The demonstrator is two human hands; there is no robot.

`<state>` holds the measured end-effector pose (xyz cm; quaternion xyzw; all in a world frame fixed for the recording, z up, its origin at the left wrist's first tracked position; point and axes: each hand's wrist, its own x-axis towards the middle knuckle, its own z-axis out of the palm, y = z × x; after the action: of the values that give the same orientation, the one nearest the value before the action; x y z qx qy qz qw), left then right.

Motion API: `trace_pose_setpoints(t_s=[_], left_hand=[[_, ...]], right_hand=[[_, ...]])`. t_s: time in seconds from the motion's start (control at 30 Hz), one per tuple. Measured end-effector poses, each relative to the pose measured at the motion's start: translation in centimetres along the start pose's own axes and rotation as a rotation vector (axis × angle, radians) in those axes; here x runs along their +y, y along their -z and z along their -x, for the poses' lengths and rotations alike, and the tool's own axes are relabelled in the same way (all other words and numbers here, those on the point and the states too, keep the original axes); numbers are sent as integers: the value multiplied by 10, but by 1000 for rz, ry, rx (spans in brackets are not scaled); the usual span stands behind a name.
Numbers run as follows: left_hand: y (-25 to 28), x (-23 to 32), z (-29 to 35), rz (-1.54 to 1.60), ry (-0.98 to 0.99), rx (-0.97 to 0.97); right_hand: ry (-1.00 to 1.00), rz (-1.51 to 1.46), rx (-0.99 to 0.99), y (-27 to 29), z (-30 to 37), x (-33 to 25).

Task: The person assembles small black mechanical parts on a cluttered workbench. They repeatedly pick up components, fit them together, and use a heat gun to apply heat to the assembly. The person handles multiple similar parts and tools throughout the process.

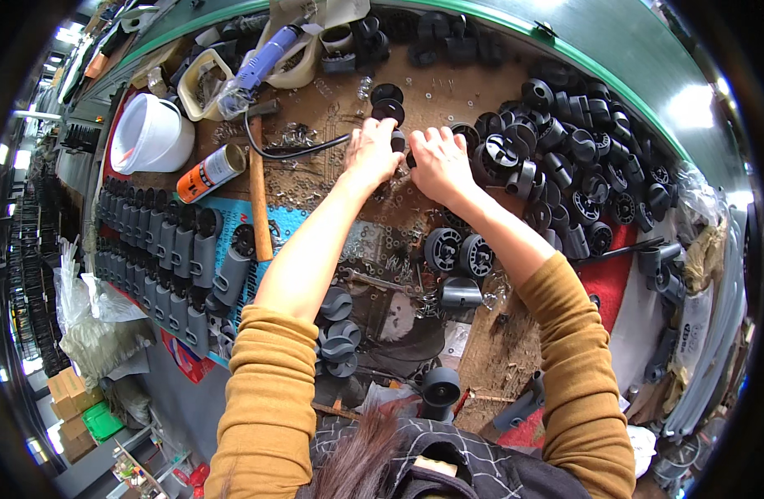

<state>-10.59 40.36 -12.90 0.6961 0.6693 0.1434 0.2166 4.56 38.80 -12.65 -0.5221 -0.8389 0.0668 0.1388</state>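
Note:
My left hand point(373, 151) is closed around a small black round part point(398, 141), which shows only partly past its fingers. Close beside it, my right hand point(440, 165) has its fingers curled down; a dark edge peeks out at its left, and what they grip is mostly hidden. Just beyond my left hand lie black discs point(388, 110). A heap of black caster wheels point(556, 141) spreads to the right of my right hand. Two spoked wheels point(459, 252) sit below my right wrist. A thin black cable point(303, 155) runs up to my left hand.
A wooden-handled hammer point(259, 191), an orange can point(211, 173) and a white bucket point(152, 133) stand or lie at the left. Rows of grey caster housings point(161, 241) line the left edge. A blue power screwdriver point(268, 58) rests among tubs. Loose screws and washers litter the bench point(448, 91).

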Motion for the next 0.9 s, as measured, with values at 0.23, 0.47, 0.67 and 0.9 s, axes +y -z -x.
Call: trace_pose_setpoints(t_s=[0.23, 0.47, 0.67, 0.9], left_hand=[[35, 27, 99, 810, -10, -27], [33, 42, 223, 1282, 304, -348], [24, 62, 267, 1276, 345, -453], [8, 76, 325, 1280, 218, -493]], right_hand=[[-209, -719, 323, 51, 121, -11], [-259, -556, 332, 57, 269, -38], [-333, -346, 179, 80, 312, -71], [-900, -1478, 117, 102, 342, -127]])
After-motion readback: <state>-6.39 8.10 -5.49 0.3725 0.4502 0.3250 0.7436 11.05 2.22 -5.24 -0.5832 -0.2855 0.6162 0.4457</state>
